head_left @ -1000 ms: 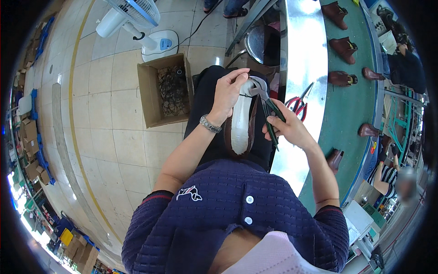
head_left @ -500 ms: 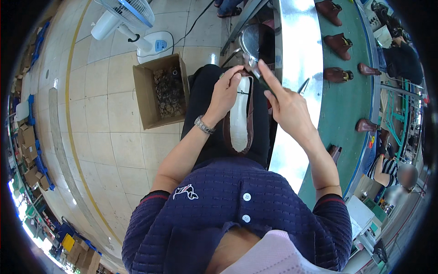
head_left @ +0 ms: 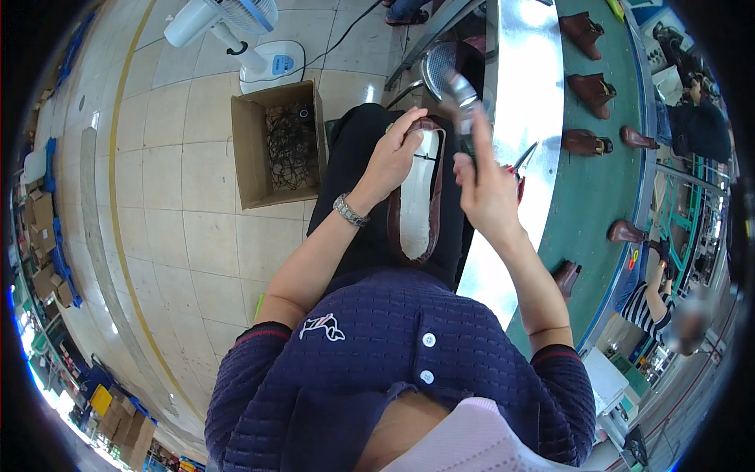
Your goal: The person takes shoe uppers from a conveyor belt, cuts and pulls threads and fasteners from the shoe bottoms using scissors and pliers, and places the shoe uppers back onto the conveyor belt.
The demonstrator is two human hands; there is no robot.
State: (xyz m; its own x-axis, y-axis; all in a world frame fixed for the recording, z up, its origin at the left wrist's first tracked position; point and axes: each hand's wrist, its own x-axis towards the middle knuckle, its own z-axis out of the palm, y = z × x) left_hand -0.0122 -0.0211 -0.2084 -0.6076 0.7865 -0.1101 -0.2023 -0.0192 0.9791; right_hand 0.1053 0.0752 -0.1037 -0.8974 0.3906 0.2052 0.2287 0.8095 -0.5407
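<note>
A brown leather shoe (head_left: 418, 216) lies bottom up along my thighs, its white insole board facing me and a dark line across it near the far end. My left hand (head_left: 391, 161) is closed around the far end of that shoe, fingers and thumb at its left edge. My right hand (head_left: 489, 193) grips the dark handle of a hammer (head_left: 462, 96), index finger stretched along it. The hammer's shiny metal head is smeared by motion and hangs right of the shoe's far end, apart from it. Scissors with red handles (head_left: 521, 175) lie on the metal bench just right of this hand.
On my right runs a shiny metal bench (head_left: 527, 94). Beyond it is a green conveyor (head_left: 543, 236) bearing several brown boots (head_left: 591, 94). A cardboard box (head_left: 245, 157) with dark scraps and a white fan (head_left: 263, 63) stand on the floor at left. Other people are at far right.
My right hand has lifted the hammer away from the shoe's far end, up and to the right. The scissors' red handles now show. My left hand keeps its hold on the shoe.
</note>
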